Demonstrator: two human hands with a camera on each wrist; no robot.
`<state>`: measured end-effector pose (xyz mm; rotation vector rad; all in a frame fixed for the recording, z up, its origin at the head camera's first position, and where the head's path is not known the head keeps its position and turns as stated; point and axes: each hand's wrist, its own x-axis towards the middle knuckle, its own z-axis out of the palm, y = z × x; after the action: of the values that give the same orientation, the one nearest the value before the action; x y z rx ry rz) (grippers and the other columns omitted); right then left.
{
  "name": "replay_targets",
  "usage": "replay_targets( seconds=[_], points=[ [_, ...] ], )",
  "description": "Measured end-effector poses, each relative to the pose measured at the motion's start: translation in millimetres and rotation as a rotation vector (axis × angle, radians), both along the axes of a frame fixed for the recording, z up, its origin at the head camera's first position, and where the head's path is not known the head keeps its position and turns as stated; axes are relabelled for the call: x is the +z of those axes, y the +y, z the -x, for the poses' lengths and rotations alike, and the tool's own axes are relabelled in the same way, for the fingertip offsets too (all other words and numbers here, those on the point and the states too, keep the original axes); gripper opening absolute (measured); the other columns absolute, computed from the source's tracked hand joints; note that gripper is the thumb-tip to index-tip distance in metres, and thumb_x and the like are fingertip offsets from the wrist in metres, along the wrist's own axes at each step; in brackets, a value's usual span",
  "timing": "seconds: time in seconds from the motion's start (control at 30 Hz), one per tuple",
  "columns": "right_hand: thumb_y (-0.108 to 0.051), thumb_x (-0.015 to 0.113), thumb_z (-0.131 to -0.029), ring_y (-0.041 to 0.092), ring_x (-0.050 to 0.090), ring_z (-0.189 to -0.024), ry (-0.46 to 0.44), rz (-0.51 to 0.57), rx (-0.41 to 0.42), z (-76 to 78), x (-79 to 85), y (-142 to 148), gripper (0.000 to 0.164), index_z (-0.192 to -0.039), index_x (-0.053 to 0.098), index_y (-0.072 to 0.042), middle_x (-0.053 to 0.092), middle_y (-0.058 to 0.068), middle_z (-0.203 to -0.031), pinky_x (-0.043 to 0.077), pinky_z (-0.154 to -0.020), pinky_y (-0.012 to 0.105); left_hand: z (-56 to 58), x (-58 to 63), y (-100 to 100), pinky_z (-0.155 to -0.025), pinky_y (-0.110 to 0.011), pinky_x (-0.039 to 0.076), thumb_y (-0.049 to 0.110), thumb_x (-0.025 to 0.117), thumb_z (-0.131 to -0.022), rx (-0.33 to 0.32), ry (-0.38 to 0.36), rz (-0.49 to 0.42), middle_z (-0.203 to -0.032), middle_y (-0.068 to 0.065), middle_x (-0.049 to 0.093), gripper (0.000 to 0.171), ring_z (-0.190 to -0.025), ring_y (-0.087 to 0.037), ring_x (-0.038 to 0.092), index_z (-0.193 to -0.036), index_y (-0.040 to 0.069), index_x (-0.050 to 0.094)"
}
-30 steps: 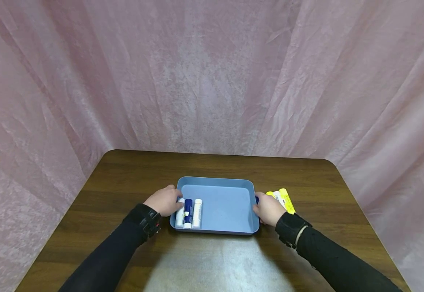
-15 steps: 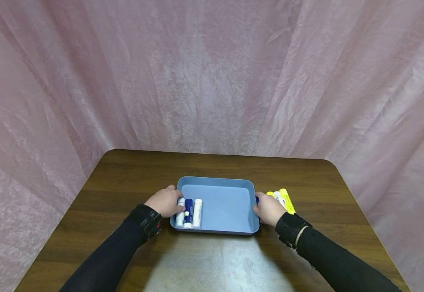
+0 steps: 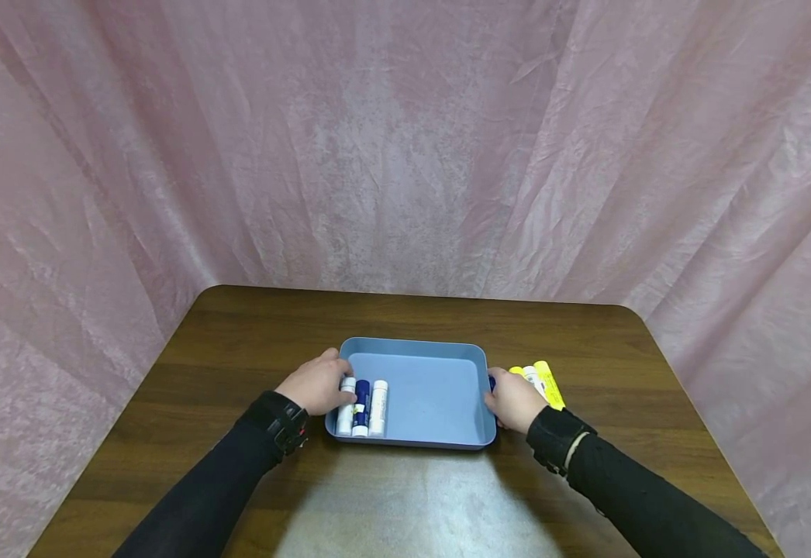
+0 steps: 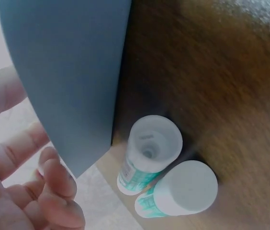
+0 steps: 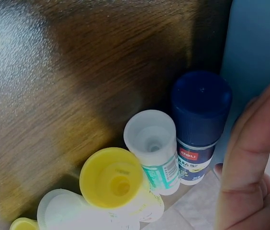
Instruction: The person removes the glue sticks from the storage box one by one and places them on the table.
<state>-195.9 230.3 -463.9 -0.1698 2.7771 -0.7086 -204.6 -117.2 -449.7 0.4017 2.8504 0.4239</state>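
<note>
A blue tray [image 3: 433, 387] lies on the table; in its left part three glue sticks lie side by side: a white glue stick [image 3: 345, 418], a blue glue stick [image 3: 361, 407] and another white one [image 3: 378, 407]. My left hand [image 3: 315, 386] reaches over the tray's left wall and pinches the leftmost white stick near its far end. At the opposite side, my right hand [image 3: 515, 399] holds the tray's right rim, its bent finger [image 5: 250, 139] beside the wall. Just outside that wall is a glue stick with a dark blue cap [image 5: 202, 108].
Right of the tray, in a row, are a white glue stick [image 5: 151, 143], a yellow glue stick [image 5: 113, 177] and others. Left of it, two white-and-green glue sticks [image 4: 185, 189] lie on the wooden table [image 3: 252, 325], hidden in the head view. A pink curtain [image 3: 405, 155] hangs behind.
The leftmost white stick and the sticks beside it have shifted slightly right inside the tray, with my left fingers. My right hand and the tray have stayed put.
</note>
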Motion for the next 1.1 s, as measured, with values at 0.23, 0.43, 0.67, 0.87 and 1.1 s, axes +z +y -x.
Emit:
replay_targets(
  seconds=[0.23,0.43,0.67,0.87,1.1],
  points=[
    [-0.012,0.063,-0.099,0.014,0.057,-0.045,0.006,0.000,0.002,-0.1,-0.8,0.4,0.051,-0.143,0.047,0.009,0.059,0.004,-0.061,0.048,-0.048,0.027,1.3,1.8,0.5,-0.098,-0.046,0.054,0.033,0.079,-0.089,0.004,-0.021,-0.044,-0.118,-0.006,0.063,0.035,-0.099,-0.019,0.059,-0.117,0.014,0.071],
    [-0.013,0.064,-0.099,0.014,0.057,-0.046,0.003,-0.001,-0.001,-0.6,-0.1,0.1,0.052,-0.143,0.046,0.009,0.059,0.004,-0.061,0.047,-0.048,0.027,1.5,3.2,1.6,-0.091,-0.043,0.054,0.033,0.077,-0.091,0.010,-0.065,-0.070,-0.111,-0.003,0.069,0.032,-0.094,-0.019,0.058,-0.117,0.017,0.069],
    [-0.014,0.064,-0.100,0.014,0.058,-0.047,-0.011,-0.012,-0.007,-1.4,2.6,-1.6,0.053,-0.144,0.046,0.008,0.059,0.004,-0.063,0.048,-0.049,0.027,0.2,6.4,2.4,-0.066,-0.031,0.047,0.031,0.075,-0.093,0.015,-0.117,-0.087,-0.091,-0.001,0.064,0.027,-0.079,-0.017,0.058,-0.116,0.019,0.065],
    [-0.014,0.064,-0.100,0.014,0.058,-0.048,-0.023,-0.016,-0.011,-2.0,3.0,-2.1,0.054,-0.146,0.045,0.008,0.059,0.005,-0.065,0.048,-0.050,0.027,-0.3,5.4,3.1,-0.058,-0.030,0.045,0.030,0.072,-0.096,0.036,-0.159,-0.113,-0.087,-0.001,0.061,0.023,-0.075,-0.017,0.058,-0.113,0.020,0.061],
    [-0.014,0.064,-0.100,0.014,0.058,-0.048,-0.015,-0.015,-0.005,-1.2,2.4,-1.8,0.054,-0.145,0.045,0.008,0.059,0.004,-0.064,0.049,-0.050,0.027,0.3,3.4,2.1,-0.057,-0.030,0.044,0.029,0.070,-0.097,0.030,-0.165,-0.129,-0.086,-0.003,0.061,0.021,-0.072,-0.018,0.058,-0.113,0.020,0.059]
  ],
)
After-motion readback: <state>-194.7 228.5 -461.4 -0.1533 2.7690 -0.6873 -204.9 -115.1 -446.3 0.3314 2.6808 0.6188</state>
